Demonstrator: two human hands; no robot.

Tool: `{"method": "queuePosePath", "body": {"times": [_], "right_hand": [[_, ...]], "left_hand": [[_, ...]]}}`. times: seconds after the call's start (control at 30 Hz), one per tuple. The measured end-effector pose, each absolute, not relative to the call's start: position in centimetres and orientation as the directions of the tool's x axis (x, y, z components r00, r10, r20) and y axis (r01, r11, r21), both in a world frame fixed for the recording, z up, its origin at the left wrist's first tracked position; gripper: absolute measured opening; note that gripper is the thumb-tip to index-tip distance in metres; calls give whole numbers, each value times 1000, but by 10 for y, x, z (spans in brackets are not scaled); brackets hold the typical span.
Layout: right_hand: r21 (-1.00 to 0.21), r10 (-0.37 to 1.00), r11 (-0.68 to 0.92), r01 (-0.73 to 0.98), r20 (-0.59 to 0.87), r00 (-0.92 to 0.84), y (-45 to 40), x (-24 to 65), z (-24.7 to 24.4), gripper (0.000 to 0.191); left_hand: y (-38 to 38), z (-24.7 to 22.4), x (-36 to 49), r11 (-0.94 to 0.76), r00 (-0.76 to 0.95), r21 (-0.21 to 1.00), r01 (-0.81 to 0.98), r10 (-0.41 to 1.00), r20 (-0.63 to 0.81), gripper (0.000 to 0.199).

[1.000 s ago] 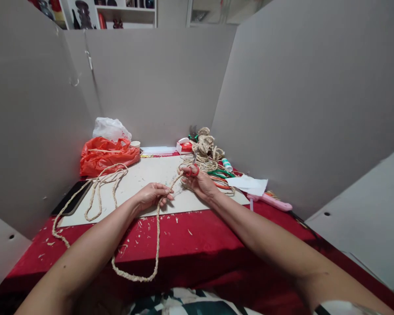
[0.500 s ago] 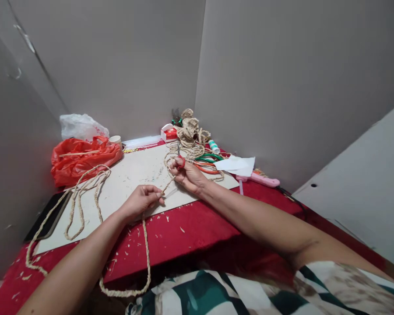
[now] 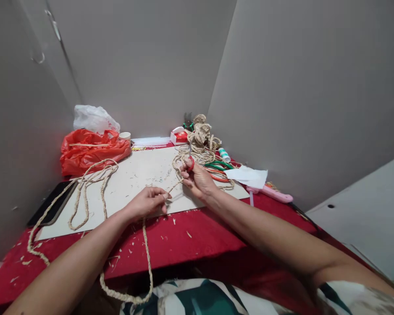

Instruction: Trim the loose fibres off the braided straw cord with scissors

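My left hand (image 3: 151,202) is closed in a pinch on a pale braided straw rope (image 3: 147,247). From under that hand the rope hangs past the table's front edge and loops back up on the left. A thin stretch of rope runs from my left fingertips toward my right hand (image 3: 198,178). My right hand is curled around red-handled scissors (image 3: 191,162), whose blades point up and away from me. Whether the right fingers also grip the rope, I cannot tell. More rope lies in loose loops (image 3: 82,197) on the white board (image 3: 144,170) at left.
A red plastic bag (image 3: 92,151) and a white bag (image 3: 95,119) sit at the back left. Behind my right hand are a coiled rope heap (image 3: 202,133), green tubing (image 3: 218,165) and white paper (image 3: 248,176). A pink glue gun (image 3: 272,192) lies at right, a black tablet (image 3: 52,203) at left.
The whole view has shifted, so table and hands appear further right. Both hands keep almost the same pose, with the rope still stretched between them and the scissors still in the right.
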State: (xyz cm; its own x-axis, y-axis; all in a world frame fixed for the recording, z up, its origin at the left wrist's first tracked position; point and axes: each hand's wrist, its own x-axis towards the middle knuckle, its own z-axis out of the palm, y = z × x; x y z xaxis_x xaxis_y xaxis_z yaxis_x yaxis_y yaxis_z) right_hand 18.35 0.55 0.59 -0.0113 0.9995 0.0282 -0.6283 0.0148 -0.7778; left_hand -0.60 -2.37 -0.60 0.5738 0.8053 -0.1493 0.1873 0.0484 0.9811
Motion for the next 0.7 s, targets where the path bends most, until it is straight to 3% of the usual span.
{"method": "queuePosePath", "body": {"times": [0.17, 0.33, 0.5, 0.53, 0.57, 0.63, 0.7], "right_hand": [[-791, 998, 33, -611, 56, -19, 14, 178, 32, 34], [-762, 994, 77, -643, 108, -9, 33, 168, 57, 34], [-688, 990, 70, -722, 137, -34, 51, 155, 83, 29], [-671, 990, 69, -738, 138, -33, 55, 152, 91, 27], [-649, 989, 74, -757, 143, -26, 58, 149, 98, 26], [-587, 974, 124, -800, 226, -14, 63, 141, 111, 22], [-582, 962, 115, -805, 267, -56, 63, 132, 113, 21]], "left_hand": [[-28, 6, -3, -116, 513, 957, 267, 858, -39, 44], [-30, 29, -1, -376, 410, 805, 459, 893, 184, 23], [-12, 92, -40, -449, 307, 577, 683, 892, 331, 6], [-8, 110, -51, -446, 296, 536, 717, 891, 345, 10], [-3, 127, -61, -447, 290, 465, 764, 882, 372, 18], [5, 156, -78, -447, 359, 67, 892, 790, 497, 31], [9, 169, -89, -411, 334, 45, 911, 797, 504, 30]]}}
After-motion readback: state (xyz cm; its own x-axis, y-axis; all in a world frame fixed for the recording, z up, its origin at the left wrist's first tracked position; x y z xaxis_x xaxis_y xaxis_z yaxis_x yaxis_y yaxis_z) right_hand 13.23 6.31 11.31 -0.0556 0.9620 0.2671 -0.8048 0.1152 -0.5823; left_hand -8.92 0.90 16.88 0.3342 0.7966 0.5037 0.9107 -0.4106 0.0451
